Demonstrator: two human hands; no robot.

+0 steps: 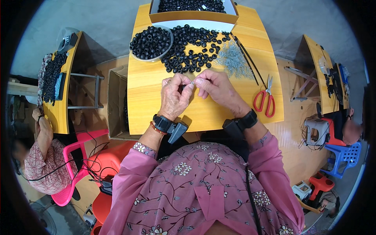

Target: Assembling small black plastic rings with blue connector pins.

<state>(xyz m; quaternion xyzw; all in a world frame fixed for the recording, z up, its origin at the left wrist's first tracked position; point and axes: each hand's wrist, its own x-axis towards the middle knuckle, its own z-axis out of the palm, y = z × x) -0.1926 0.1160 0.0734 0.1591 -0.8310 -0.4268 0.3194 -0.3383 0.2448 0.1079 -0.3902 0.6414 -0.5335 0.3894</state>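
My left hand (176,96) and my right hand (220,91) meet over the near middle of the yellow wooden table (156,119), thumbs and fingers pinched. A dark bit, apparently a black bead, shows between the left fingers. Where the fingertips meet there is a tiny pale piece, too small to name. Just beyond my hands lie many loose black beads (192,59). A clear round tub (161,58) heaped with more beads stands to their left. Past my right hand is a pile of small clear bluish pieces (235,60).
Red-handled scissors (265,98) and thin black strips (250,62) lie at the right. A cardboard box (194,16) of black beads stands at the far edge. Another person (49,160) sits at a table on the left; one more person (350,129) is at the right.
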